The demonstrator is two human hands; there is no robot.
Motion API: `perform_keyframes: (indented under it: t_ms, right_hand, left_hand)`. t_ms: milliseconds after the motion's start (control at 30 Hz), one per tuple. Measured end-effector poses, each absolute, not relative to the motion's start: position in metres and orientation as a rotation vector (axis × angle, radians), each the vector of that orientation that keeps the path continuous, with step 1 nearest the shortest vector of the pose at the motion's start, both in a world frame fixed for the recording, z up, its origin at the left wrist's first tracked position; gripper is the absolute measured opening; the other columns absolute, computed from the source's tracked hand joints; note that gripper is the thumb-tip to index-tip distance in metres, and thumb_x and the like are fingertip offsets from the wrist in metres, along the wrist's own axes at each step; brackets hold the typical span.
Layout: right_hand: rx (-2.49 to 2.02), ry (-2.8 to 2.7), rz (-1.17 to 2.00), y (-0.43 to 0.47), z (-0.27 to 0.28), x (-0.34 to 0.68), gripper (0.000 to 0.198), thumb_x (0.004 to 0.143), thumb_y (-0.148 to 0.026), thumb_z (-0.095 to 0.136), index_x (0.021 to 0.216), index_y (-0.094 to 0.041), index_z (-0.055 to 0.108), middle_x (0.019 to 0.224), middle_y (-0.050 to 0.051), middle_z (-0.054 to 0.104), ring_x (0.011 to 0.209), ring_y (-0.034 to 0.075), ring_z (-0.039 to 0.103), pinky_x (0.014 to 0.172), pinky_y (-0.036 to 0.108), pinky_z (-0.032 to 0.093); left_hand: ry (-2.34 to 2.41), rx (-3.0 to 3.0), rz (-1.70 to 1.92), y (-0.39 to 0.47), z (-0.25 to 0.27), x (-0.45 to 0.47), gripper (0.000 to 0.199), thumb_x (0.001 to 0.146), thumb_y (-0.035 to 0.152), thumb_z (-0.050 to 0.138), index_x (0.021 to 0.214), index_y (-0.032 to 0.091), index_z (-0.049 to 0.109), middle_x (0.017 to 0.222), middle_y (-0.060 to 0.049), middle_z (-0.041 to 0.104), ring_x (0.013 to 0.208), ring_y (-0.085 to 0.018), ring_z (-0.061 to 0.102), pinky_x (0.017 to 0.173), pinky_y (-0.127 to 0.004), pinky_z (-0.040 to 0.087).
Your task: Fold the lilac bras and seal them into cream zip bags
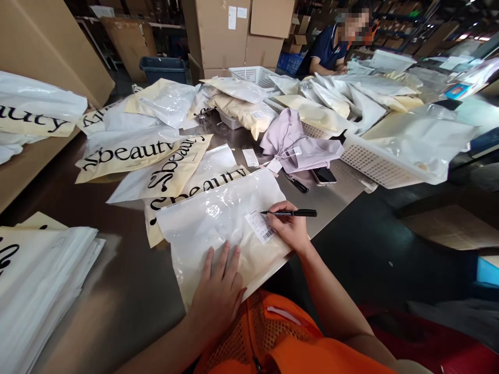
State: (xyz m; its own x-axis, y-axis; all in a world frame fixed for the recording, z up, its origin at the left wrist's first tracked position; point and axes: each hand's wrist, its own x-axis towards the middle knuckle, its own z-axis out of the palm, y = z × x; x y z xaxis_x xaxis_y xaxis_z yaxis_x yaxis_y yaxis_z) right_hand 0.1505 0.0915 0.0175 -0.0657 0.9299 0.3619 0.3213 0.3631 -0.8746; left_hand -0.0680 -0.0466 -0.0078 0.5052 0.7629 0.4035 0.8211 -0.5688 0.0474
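Observation:
A black marker pen [298, 213] is gripped in my right hand [289, 226], its tip touching a white barcode label [260, 227]. The label is stuck on a glossy white plastic mailing bag [198, 228] that lies at the table's near edge. With fingers spread, my left hand [220, 280] rests flat on the bag's lower part. Behind this bag lie several more bags printed "beauty" [132, 156], overlapping one another. A folded lilac garment [298, 140] with paper tags sits beyond my right hand.
Near the garment lie a phone [324, 175], another black pen [297, 183] and a white card [250, 158]. A white basket [384, 163] holding bags stands at the right edge. Stacked bags [47, 280] lie at left. Across the table is another person [325, 49].

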Motion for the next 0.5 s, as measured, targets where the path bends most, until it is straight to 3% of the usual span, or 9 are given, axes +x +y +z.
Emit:
perform_keyframes:
  t_ms: [500]
  right_hand:
    - [-1.143,-1.604,0.739,0.0903,0.0194,0.1501,0.007,0.077,-0.023,0.067,0.081,-0.020,0.062,0.076,0.001,0.064,0.061,0.013,0.059,0.053,0.023,0.048]
  left_hand:
    - [-1.369,-2.591,-0.615,-0.0458,-0.0088,-0.0675,0.024,0.094,0.032,0.049,0.088,0.014,0.064,0.148,-0.016,0.048,0.141,-0.043,0.034,0.119,-0.063,0.012]
